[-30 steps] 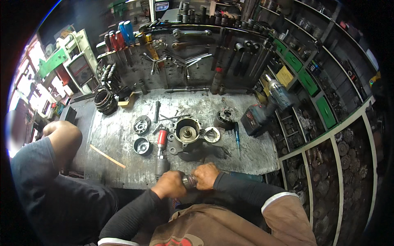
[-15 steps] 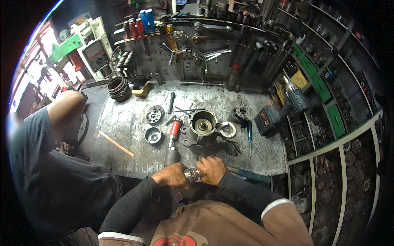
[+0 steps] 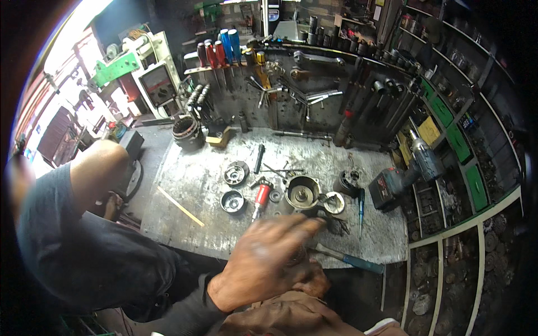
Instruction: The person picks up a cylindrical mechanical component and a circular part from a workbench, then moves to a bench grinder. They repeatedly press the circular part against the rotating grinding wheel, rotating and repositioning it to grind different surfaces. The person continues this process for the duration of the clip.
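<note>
My left hand is raised in front of my body, smeared by motion, its fingers pointing right. Below and behind it, my right hand is mostly covered, with its fingers curled. Whatever lies between the two hands is hidden, apart from a small dark bit. Just beyond them on the bench stands a round metal housing with an open top. A red air tool lies to its left, and a blue-handled hammer rests at the near bench edge.
Two round metal parts, a ring-shaped one and a cup, sit on the metal bench. A cordless impact wrench is at the right, beside a blue screwdriver. Another person's knee is close on my left. Shelves line the right side.
My left hand has come off the geared metal shaft grip, up and to the right across my right hand. The right hand has moved lower. The view has tilted and shifted.
</note>
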The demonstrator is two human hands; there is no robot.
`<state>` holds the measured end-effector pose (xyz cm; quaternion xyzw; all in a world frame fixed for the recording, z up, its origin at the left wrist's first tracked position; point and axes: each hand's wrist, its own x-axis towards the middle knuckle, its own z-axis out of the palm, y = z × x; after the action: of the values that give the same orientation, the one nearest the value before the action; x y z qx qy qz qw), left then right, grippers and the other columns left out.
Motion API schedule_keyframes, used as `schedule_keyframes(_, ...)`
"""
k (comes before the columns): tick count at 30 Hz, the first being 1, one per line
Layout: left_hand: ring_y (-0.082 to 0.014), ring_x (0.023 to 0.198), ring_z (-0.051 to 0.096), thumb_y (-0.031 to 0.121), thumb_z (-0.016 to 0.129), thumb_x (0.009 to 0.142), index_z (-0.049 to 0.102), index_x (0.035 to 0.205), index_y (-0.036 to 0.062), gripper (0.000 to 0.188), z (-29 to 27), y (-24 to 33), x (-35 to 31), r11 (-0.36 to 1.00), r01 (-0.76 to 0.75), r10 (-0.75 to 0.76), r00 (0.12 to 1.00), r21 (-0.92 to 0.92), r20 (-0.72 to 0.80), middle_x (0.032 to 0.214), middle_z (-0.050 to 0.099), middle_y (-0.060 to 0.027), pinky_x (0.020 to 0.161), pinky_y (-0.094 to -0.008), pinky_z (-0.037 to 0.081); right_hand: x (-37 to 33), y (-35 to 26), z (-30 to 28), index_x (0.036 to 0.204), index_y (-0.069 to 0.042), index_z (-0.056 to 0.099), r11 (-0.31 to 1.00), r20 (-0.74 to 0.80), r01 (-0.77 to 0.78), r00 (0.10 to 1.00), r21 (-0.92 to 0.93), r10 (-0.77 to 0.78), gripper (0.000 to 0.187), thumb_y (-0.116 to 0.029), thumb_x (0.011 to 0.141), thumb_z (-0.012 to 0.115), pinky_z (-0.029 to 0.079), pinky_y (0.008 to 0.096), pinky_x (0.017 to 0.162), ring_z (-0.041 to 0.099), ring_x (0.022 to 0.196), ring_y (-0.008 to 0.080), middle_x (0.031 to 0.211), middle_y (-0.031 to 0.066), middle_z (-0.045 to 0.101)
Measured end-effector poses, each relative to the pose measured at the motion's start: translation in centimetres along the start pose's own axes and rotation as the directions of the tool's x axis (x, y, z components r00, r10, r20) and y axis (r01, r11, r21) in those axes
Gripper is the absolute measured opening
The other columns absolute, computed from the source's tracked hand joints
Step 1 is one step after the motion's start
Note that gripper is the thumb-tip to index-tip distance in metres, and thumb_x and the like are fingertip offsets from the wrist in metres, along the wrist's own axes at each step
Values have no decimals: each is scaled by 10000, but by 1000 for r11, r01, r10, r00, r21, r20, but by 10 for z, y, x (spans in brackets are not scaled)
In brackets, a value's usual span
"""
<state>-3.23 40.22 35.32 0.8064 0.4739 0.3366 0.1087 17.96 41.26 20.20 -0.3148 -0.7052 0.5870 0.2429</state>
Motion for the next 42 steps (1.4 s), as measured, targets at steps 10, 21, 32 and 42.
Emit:
schedule_keyframes(10, -103, 824, 646, 123, 895, 758, 653, 999, 19, 357, 99, -4, -34, 339, 376, -782, 622, -862, -36, 884, 693, -28, 765, -261, 536, 15, 31, 13, 990, 13, 736, 986, 6, -66, 998, -153, 68, 239, -108, 799, 816, 567, 372, 840, 734, 924, 213, 928, 100, 773)
schedule_keyframes(21, -130, 845, 652, 118, 860, 761, 663, 994, 34, 316, 99, -16, 4, 649, 263, -596, 760, -714, -261, 905, 684, -44, 763, -301, 545, 42, -6, 40, 1147, -20, 640, 751, -588, -143, 720, -645, -368, 515, -301, 761, 833, 543, 441, 775, 664, 880, 354, 1021, 151, 663)
schedule_keyframes(32, -183, 772, 653, 146, 896, 736, 666, 991, 38, 361, 117, -40, -13, 343, 257, -626, 780, -903, -16, 849, 664, -54, 734, -352, 544, 22, 17, 23, 1211, -26, 586, 984, -235, -114, 969, -138, 79, 517, -185, 776, 816, 518, 461, 932, 642, 1119, 328, 1188, 186, 628)
schedule_keyframes(42, -171, 753, 641, 15, 813, 724, 619, 964, 18, 309, 92, -69, -27, -201, 133, -376, 905, -971, 202, 845, 658, -83, 698, -333, 556, 23, 23, 30, 1350, -31, 538, 761, 335, -344, 925, 550, 176, 607, -42, 792, 777, 468, 402, 1026, 599, 1204, 240, 1262, 94, 636)
